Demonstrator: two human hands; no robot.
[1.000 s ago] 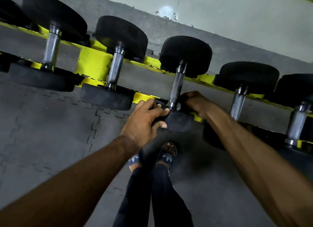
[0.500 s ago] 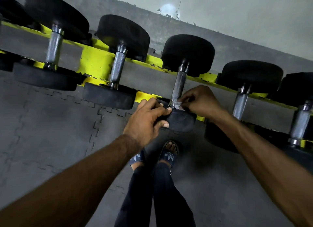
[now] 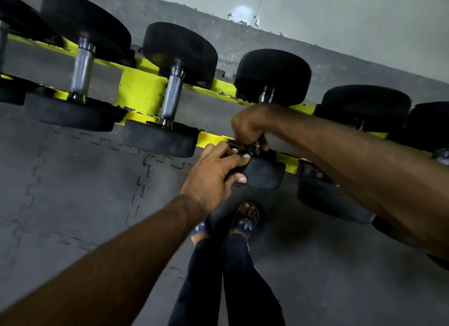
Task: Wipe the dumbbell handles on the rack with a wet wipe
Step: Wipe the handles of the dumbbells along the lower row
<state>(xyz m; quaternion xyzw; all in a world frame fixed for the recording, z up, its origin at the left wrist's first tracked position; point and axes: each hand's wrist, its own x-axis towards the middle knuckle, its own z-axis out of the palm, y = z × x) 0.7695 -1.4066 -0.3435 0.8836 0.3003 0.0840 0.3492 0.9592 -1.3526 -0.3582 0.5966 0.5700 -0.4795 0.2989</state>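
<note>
Several black dumbbells with steel handles lie across a yellow rack point(image 3: 139, 92). My left hand point(image 3: 213, 175) grips the near head point(image 3: 263, 173) of the middle dumbbell. My right hand point(image 3: 250, 127) is curled around that dumbbell's handle and covers most of it; only a short steel piece point(image 3: 266, 96) shows under the far head point(image 3: 273, 75). The wet wipe is hidden inside my right hand. Bare handles stand to the left point(image 3: 172, 97) and further left point(image 3: 81, 70).
More dumbbells point(image 3: 364, 107) sit to the right, partly behind my right forearm. Grey interlocking floor mats point(image 3: 60, 180) lie below the rack. My legs and sandalled feet point(image 3: 245, 220) stand just under the held dumbbell. A pale wall rises behind the rack.
My right hand moved from the handle's lower end up over the handle and closed around it. The white wipe seen half a second ago is now covered. My left hand stayed on the near head.
</note>
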